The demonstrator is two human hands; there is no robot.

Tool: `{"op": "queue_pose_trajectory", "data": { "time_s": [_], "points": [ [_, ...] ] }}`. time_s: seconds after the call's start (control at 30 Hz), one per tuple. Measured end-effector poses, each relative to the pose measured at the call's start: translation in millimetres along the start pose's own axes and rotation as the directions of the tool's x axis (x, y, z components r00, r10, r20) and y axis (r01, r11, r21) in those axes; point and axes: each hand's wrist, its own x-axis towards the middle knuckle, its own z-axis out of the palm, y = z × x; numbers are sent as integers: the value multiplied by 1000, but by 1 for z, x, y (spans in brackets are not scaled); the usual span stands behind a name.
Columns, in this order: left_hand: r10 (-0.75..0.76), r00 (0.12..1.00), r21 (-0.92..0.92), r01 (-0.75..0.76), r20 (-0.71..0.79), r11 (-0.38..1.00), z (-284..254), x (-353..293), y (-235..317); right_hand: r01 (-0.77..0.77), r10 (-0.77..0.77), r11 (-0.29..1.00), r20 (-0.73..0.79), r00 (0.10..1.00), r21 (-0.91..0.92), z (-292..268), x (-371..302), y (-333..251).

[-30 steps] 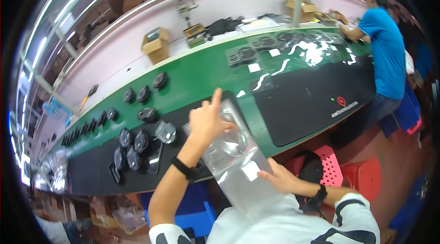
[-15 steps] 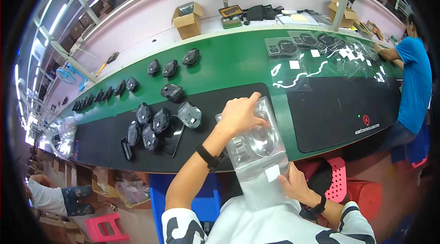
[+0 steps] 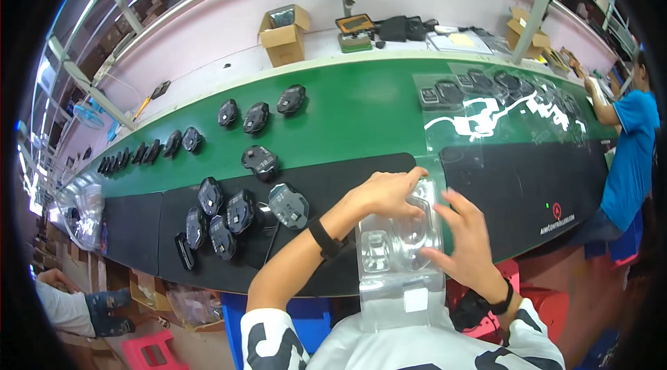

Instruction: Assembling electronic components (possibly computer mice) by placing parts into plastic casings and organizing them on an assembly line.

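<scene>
A clear plastic blister tray (image 3: 399, 259) with a white sticker on its lower flap lies over the front edge of the black mat (image 3: 306, 182). My left hand (image 3: 385, 193) grips its upper left rim. My right hand (image 3: 465, 231) presses on its right side, fingers spread over the moulded cavity. Several black computer mice (image 3: 229, 210) lie in a cluster on the mat to the left, the nearest one (image 3: 288, 204) a short way from my left wrist.
A green conveyor belt (image 3: 347, 113) carries more black mice (image 3: 257, 116) and filled clear trays (image 3: 486, 92) at the right. A person in a blue shirt (image 3: 629, 154) works at the far right. Cardboard boxes (image 3: 285, 33) sit on the pink shelf behind.
My right hand has come up from the tray's lower flap onto its right side. My left hand stays on the upper rim. The view has swung slightly left.
</scene>
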Motion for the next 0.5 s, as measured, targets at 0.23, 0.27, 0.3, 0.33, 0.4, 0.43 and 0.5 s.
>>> {"op": "queue_pose_trajectory", "data": {
  "time_s": [0.23, 0.27, 0.3, 0.33, 0.4, 0.43, 0.5],
  "points": [
    [-30, 999, -534, 44, 35, 844, -119, -9, -100, -37, 25, 996, 140, 990, 85, 44, 21, 21],
    [-178, 951, -383, 71, -252, 921, -137, -11, -126, -37, 25, 994, 113, 993, 100, 43, 24, 16],
    [-352, 769, -257, 249, -534, 934, -144, -10, -178, -15, 5, 994, 96, 995, 109, 42, 29, 12],
    [-376, 562, -83, 476, -737, 875, -143, 3, -188, -9, -1, 995, 104, 995, 95, 42, 31, 19],
    [-430, 448, 55, 740, -784, 670, -138, 7, -237, 7, -14, 997, 86, 996, 78, 41, 33, 19],
    [-547, 442, 27, 794, -711, 607, -136, 7, -255, 17, -24, 997, 103, 994, 69, 42, 34, 20],
    [-619, 493, 65, 811, -611, 582, -133, 10, -268, 7, -13, 999, 124, 992, 46, 40, 32, 19]
  ]
}}
